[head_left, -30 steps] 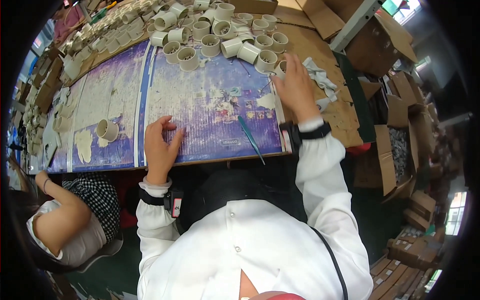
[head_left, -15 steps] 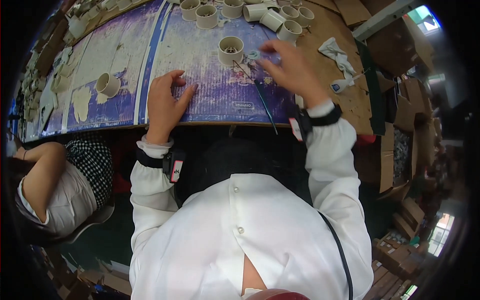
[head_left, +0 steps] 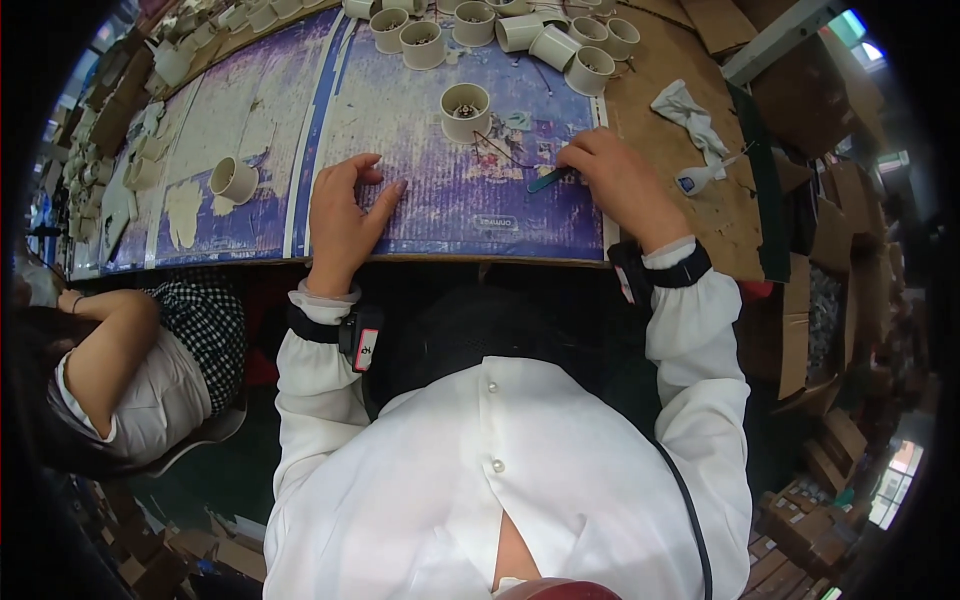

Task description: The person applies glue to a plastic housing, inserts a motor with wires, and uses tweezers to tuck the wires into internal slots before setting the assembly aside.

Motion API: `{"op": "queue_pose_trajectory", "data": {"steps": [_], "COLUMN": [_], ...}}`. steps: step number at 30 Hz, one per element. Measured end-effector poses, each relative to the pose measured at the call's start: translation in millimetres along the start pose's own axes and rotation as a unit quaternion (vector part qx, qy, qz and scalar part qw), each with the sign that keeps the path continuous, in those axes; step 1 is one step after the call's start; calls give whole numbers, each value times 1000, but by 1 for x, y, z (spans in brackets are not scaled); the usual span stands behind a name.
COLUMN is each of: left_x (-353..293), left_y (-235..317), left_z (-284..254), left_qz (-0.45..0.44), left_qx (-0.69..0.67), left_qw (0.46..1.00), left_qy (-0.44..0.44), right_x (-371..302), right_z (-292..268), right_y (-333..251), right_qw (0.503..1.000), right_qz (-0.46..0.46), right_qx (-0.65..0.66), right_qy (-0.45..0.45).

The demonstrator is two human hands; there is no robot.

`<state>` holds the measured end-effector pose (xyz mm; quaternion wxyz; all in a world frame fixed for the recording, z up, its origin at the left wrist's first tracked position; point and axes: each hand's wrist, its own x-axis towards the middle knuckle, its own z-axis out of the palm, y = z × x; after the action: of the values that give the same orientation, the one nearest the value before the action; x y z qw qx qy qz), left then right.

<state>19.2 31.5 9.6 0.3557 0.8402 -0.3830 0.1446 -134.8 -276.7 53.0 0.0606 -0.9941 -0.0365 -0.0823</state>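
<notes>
My right hand (head_left: 622,185) has its fingers closed on a slim teal tool that looks like tweezers (head_left: 547,180), near the front right of the purple-printed cardboard sheet (head_left: 430,215). My left hand (head_left: 347,212) rests at the sheet's front edge, thumb and fingers apart, holding nothing. Between and beyond my hands stands a white round cup-shaped part (head_left: 466,118) with dark and metallic pieces inside. Thin dark reddish wires (head_left: 500,152) trail from it toward my right hand. A small pale green scrap (head_left: 518,121) lies beside the cup.
Several similar white cups (head_left: 530,35) crowd the far side, some tipped over. Another cup (head_left: 233,180) stands to the left. A crumpled white cloth (head_left: 690,112) and a small white bottle with a thin nozzle (head_left: 700,178) lie at right. A person (head_left: 140,370) sits at my left.
My right hand has drawn back from the green scrap and closed on the teal tool, which has swung from pointing toward me to lying more sideways. My left hand stays nearly still.
</notes>
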Motion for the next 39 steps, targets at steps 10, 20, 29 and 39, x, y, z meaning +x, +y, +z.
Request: {"op": "queue_pose_trajectory", "data": {"steps": [10,20,29,39], "left_x": [-1,-1,0,0], "left_y": [-2,26,24,26], "left_z": [-3,0,11,12], "left_qz": [-13,-18,23,62], "left_qx": [1,-166,-131,-112], "left_qw": [1000,986,991,992], "left_qy": [-26,5,-29,-4], "right_x": [70,77,66,66], "right_z": [5,36,34,42], "right_y": [-54,-78,-80,-72], "right_qw": [994,952,936,950], "right_qz": [36,-165,-71,-146], "right_qx": [75,248,341,247], "right_qy": [72,64,45,124]}}
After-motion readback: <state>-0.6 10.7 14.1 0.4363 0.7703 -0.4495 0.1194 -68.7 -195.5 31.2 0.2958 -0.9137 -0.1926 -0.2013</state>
